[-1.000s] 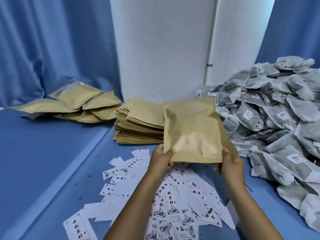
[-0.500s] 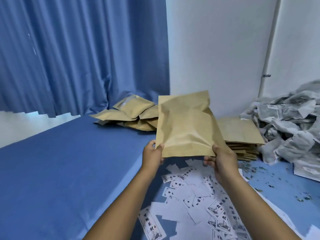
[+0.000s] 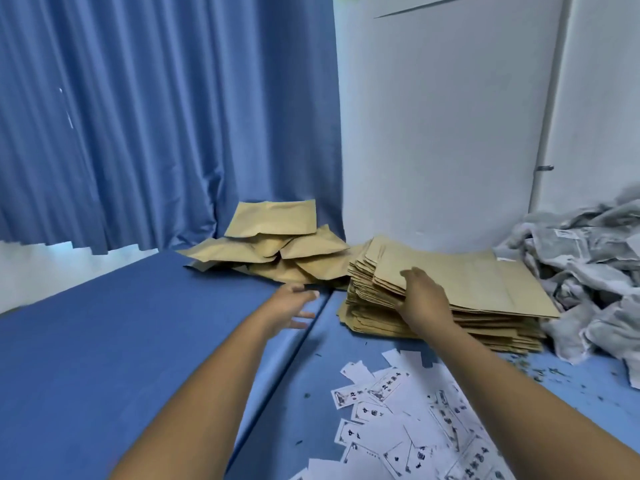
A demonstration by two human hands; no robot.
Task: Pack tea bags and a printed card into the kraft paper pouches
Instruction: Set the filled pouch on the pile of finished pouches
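Your right hand (image 3: 420,294) grasps the near corner of the top flat pouches on the empty stack (image 3: 450,292), it seems. Your left hand (image 3: 292,304) hangs released, fingers spread, near the filled pouches (image 3: 273,244). Cards (image 3: 408,434) lie below, tea bags (image 3: 588,271) at right.

Tan pouches (image 3: 450,282), white black-printed cards (image 3: 408,431), blue pleated curtain (image 3: 138,116).
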